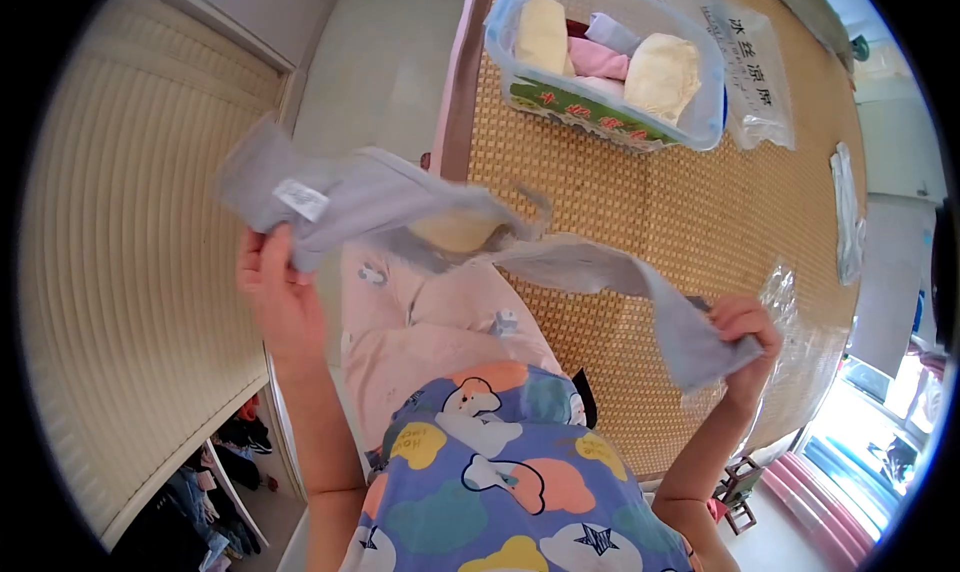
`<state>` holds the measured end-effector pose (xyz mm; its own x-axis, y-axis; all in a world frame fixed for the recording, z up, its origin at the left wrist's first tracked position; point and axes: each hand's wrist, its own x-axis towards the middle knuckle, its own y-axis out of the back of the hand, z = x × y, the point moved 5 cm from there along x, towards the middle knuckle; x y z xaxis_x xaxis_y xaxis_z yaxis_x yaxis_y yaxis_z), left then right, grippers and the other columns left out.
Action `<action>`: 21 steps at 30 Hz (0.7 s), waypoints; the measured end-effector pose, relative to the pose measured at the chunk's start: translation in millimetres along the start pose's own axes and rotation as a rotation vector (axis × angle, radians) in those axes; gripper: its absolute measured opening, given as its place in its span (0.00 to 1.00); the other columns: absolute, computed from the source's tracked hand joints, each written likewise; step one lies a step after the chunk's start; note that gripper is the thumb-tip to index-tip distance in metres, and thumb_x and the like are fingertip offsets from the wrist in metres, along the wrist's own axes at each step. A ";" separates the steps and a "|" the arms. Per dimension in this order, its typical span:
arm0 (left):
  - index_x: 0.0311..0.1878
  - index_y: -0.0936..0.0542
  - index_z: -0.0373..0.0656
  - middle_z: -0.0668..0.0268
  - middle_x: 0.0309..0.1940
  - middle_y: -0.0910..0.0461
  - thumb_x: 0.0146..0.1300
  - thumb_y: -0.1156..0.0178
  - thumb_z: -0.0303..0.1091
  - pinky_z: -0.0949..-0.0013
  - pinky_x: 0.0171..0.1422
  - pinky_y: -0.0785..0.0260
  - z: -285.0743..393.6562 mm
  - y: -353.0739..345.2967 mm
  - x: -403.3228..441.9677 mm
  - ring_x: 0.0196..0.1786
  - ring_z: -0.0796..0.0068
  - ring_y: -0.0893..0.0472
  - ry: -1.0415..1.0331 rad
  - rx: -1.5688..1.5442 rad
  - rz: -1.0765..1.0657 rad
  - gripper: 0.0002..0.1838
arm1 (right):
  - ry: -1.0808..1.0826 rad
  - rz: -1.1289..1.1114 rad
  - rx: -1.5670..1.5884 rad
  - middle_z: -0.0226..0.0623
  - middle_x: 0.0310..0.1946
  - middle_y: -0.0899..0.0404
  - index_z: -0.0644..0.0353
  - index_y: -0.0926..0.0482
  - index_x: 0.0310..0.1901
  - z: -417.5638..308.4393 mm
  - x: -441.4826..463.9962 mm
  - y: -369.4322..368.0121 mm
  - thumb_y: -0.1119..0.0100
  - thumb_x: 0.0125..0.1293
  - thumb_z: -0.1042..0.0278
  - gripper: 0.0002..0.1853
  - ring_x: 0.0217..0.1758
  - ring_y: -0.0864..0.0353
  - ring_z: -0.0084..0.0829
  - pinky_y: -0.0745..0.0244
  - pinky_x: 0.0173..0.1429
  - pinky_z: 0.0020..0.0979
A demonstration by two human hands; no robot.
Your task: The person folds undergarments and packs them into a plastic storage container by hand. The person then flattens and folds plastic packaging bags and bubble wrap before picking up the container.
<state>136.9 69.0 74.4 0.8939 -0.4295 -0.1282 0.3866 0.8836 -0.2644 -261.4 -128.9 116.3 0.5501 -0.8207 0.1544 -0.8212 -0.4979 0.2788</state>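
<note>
A grey cloth garment (375, 197) with a white label stretches across the view between my hands, partly blurred. On the left, my left hand (280, 282) pinches its wide end just below the label. My right hand (742, 337) grips the other end at the right, over the woven mat. The middle of the garment hangs twisted and narrow, with a pale yellowish padded part showing. Beyond it stands a clear plastic box (600, 122) holding rolled cloths in cream, pink and lilac.
The woven mat (640, 212) covers the bed. A printed plastic bag (750, 72) lies right of the box, and a white folded item (847, 212) is at the far right edge. Clear wrapping (780, 312) lies beside my right hand. A ribbed cream panel (150, 242) stands at the left.
</note>
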 end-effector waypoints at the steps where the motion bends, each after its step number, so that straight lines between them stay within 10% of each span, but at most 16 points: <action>1: 0.48 0.26 0.36 0.71 0.33 0.23 0.60 0.44 0.26 0.81 0.35 0.38 4.1 2.2 5.5 0.32 0.87 0.28 -0.019 -0.023 0.031 0.12 | 0.030 0.038 -0.018 0.35 0.28 0.23 0.59 0.24 0.24 -2.6 0.6 14.6 0.40 0.49 0.79 0.04 0.39 0.24 0.33 0.28 0.45 0.33; 13: 0.38 0.24 0.39 0.75 0.26 0.28 0.61 0.45 0.27 0.79 0.27 0.44 -48.8 46.6 3.2 0.24 0.88 0.36 -0.067 0.336 0.222 0.04 | -0.348 -0.200 -0.850 0.40 0.41 0.22 0.64 0.24 0.34 72.4 -17.0 -8.0 0.48 0.43 0.89 0.14 0.49 0.27 0.41 0.29 0.50 0.36; 16: 0.38 0.23 0.40 0.72 0.25 0.27 0.60 0.44 0.26 0.77 0.29 0.39 -45.6 15.7 -11.8 0.24 0.82 0.32 -0.370 0.627 0.108 0.04 | -0.281 -0.168 -0.885 0.40 0.42 0.22 0.64 0.24 0.35 68.2 -3.8 -12.7 0.48 0.44 0.89 0.15 0.48 0.26 0.42 0.28 0.49 0.35; 21: 0.46 0.22 0.42 0.60 0.30 0.24 0.53 0.40 0.27 0.65 0.40 0.29 -76.0 -59.2 -66.3 0.32 0.60 0.23 -0.695 1.171 -0.826 0.15 | -0.139 -0.225 -0.726 0.38 0.41 0.22 0.62 0.24 0.36 56.2 7.7 -37.8 0.47 0.43 0.88 0.15 0.45 0.25 0.43 0.27 0.46 0.36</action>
<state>37.6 31.0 25.9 0.1577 -0.9669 0.2004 0.4560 0.2513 0.8538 -234.7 -132.1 53.6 0.6288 -0.7727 -0.0867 -0.3600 -0.3882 0.8484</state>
